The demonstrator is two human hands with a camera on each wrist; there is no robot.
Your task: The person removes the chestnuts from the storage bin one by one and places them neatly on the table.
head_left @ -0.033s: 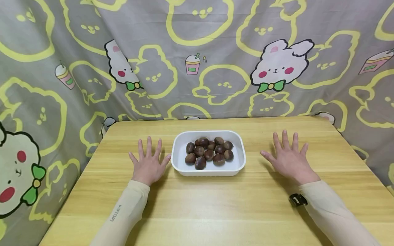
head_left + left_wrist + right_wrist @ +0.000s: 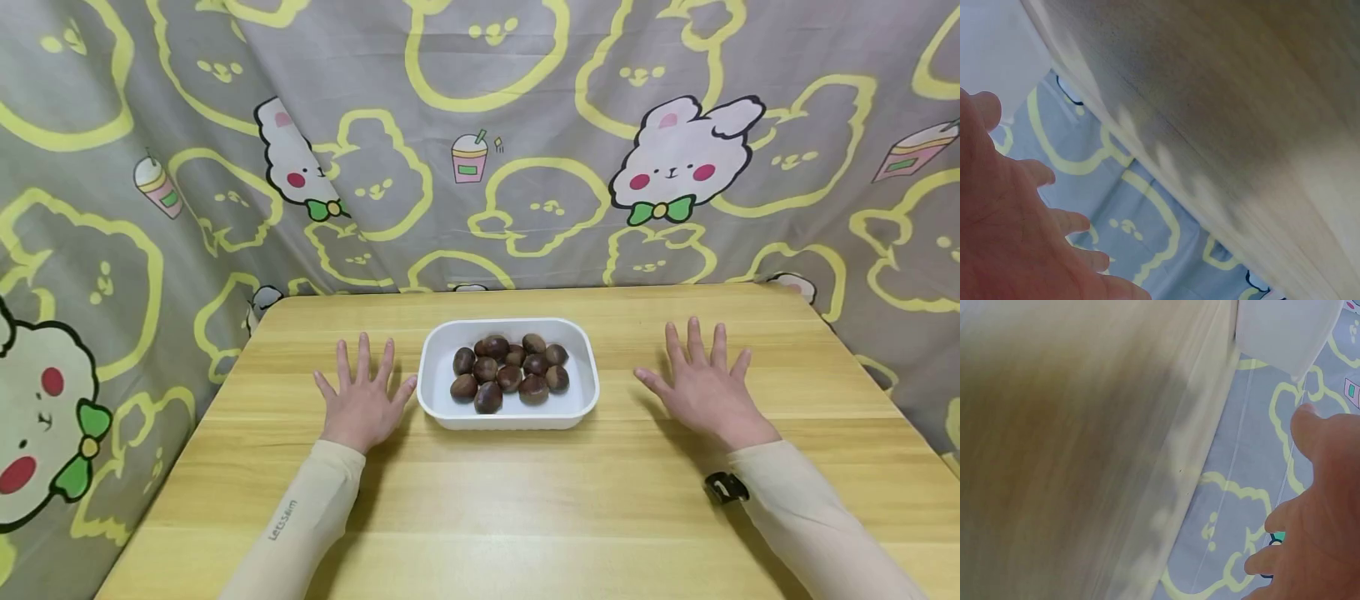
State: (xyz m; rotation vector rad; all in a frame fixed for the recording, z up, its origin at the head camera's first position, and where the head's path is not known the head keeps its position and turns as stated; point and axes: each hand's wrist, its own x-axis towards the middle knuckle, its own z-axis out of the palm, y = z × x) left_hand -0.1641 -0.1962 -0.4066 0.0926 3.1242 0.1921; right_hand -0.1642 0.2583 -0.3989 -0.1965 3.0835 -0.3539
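A white plastic tray [image 2: 508, 423] sits on the wooden table, holding several brown chestnuts [image 2: 509, 379]. To its left my left hand [image 2: 363, 408] is held palm down with fingers spread. The thumb tip comes close to the tray's left rim; whether it touches, I cannot tell. On the other side, my right hand [image 2: 705, 396] is likewise spread palm down, apart from the tray. Neither hand holds anything. Both wrist views show a bare palm, the left hand [image 2: 1016, 225] and the right hand [image 2: 1322, 519], above the table, with part of the white tray nearby.
The light wooden table [image 2: 510, 517] reaches back to a grey curtain [image 2: 540, 242] with yellow outlines and cartoon rabbits. The curtain also hangs along the left and right sides. A black strap with a buckle [image 2: 726, 488] is at the right wrist.
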